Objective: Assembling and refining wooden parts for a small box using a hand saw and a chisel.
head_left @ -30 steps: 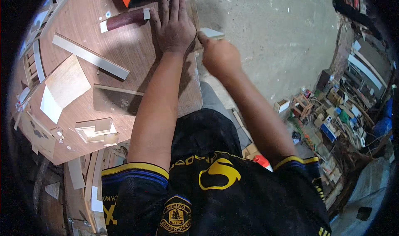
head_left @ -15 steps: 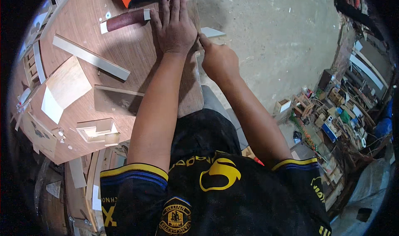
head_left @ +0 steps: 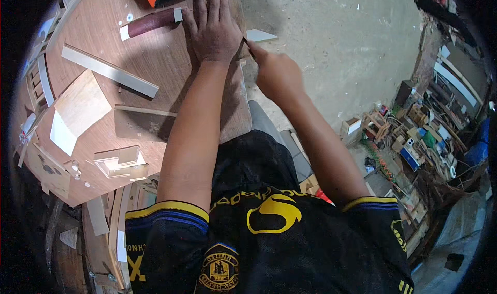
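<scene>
Slim dark tool (head_left: 248,44) sits at the right edge of the bench (head_left: 168,48), just beside the left hand, its far end hard to make out. The right hand (head_left: 279,76) grips it with curled fingers, apparently pinching it between thumb and index finger; most of the grip is hidden. The left hand (head_left: 215,40) lies flat, palm down, its fingers somewhat spread. A white piece (head_left: 261,35) shows past the bench edge; whether it continues beneath that palm cannot be told.

The main danger is probably a slip: if the tool jumps sideways under force, its end could catch the left hand, which rests so near. Should the white piece be held only by that palm, uneven pressure might let it pivot, and any push on its unsupported end could snap or tip it. The palm's own shadow along the edge may also make the contact point harder to see.

Compared with the frame a second earlier, the right hand stands a little farther from the left, baring more of the tool. The white piece's tan lower edge, visible then, no longer shows, while the left hand keeps its place.
</scene>
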Tool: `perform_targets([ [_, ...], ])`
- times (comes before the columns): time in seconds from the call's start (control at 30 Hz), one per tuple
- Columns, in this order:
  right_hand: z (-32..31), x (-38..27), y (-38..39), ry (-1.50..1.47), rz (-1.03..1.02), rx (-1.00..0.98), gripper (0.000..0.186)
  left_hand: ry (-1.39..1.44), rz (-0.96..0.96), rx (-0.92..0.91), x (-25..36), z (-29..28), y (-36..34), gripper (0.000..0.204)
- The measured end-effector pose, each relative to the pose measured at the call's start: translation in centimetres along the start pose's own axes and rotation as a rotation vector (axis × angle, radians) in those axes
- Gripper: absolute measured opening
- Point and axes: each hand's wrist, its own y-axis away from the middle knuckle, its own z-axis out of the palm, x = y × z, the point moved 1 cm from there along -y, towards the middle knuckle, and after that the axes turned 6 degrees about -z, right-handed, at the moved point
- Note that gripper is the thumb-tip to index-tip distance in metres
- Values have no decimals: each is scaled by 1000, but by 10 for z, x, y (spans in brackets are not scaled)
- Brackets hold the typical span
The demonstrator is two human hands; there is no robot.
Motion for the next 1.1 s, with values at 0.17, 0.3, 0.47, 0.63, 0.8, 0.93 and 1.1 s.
perform_targets([
  [0.17, -1, 0, 3, 34, 32, -26, 40, 36, 4, -38, 0, -4, 0, 53],
  [0.3, 1, -5, 5, 28, 6, 30, 50, 3, -5, -70, 0, -4, -2, 56],
  [0.47, -6, 3, 16, 40, 59, -94, 53, 23, 0, -9, 0, -3, -6, 55],
  [0.63, 0, 4, 8, -64, -71, 133, 54, -5, 23, 3, 3, -5, 0, 54],
  [0.8, 9, 8, 6, 13, 6, -26, 51, -1, 0, -23, 1, -6, -1, 53],
  [0.93, 6, 12, 0, -16, -47, 36, 50, 4, 25, -19, 0, -5, -6, 52],
  [1.1, 9, 8, 14, -14, 14, 6, 38, 84, 1, 21, 1, -4, -5, 51],
])
